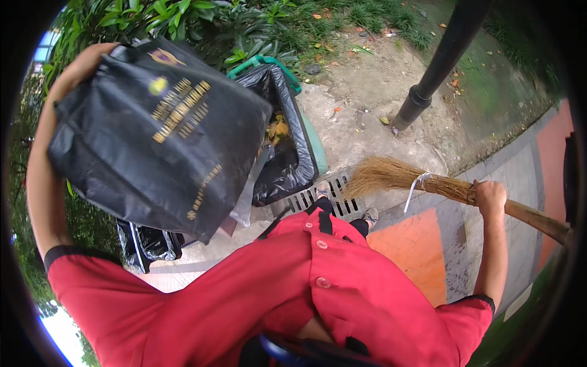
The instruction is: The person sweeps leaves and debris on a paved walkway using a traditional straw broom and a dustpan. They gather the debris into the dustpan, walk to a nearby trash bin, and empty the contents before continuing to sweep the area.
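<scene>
A large black bag (160, 133) with gold writing hangs tilted from my left hand (98, 52), which grips its upper edge; the fingers are partly hidden. The bag's right side overlaps a green bin (314, 137) lined with a black plastic bag (302, 142). Yellow-brown leaves (277, 130) lie inside the bin. At the right, my right hand (490, 197) is closed around the wooden handle of a straw broom (380, 176), just behind its binding. The broom's bristles point left, over the paving beside a drain grate. A white strip is tied around the broom.
A dark metal pole (426, 87) rises from the bare ground beyond the broom. The drain grate (339, 192) lies by my feet. Black plastic bags (156, 247) are below the held bag. Shrubs (183, 18) border the bin, and orange and grey paving (412, 252) spreads at the right.
</scene>
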`<act>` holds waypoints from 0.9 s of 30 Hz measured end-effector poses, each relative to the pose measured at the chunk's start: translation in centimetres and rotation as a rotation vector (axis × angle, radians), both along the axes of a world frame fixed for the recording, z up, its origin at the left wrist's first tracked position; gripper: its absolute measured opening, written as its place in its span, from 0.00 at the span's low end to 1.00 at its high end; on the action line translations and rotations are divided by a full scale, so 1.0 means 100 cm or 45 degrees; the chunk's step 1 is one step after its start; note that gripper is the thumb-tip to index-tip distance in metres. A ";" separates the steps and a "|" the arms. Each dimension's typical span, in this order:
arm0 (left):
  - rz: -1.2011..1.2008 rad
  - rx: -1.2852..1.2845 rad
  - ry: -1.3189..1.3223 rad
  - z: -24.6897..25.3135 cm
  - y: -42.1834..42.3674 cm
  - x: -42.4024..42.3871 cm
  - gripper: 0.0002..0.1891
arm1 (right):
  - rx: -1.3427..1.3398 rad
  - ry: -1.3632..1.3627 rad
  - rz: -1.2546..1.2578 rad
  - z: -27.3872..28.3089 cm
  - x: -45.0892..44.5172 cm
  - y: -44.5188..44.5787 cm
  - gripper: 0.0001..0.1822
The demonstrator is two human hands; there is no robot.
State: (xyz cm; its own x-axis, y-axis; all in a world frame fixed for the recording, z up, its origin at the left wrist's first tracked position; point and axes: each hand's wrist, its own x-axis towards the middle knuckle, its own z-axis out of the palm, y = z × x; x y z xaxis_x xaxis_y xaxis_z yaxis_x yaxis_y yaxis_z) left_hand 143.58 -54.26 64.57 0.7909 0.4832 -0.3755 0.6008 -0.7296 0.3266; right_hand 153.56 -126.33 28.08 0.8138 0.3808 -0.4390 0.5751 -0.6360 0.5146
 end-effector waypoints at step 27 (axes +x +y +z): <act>0.071 0.144 -0.005 0.012 0.016 0.071 0.15 | 0.034 0.088 0.008 0.004 -0.011 -0.028 0.09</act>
State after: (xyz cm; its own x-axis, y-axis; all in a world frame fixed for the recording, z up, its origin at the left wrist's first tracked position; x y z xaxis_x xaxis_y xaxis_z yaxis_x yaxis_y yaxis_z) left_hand 150.68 -52.64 65.74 0.7631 0.5653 -0.3133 0.6402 -0.7275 0.2466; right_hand 152.47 -129.15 28.44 0.7792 0.3981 -0.4841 0.6130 -0.6449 0.4564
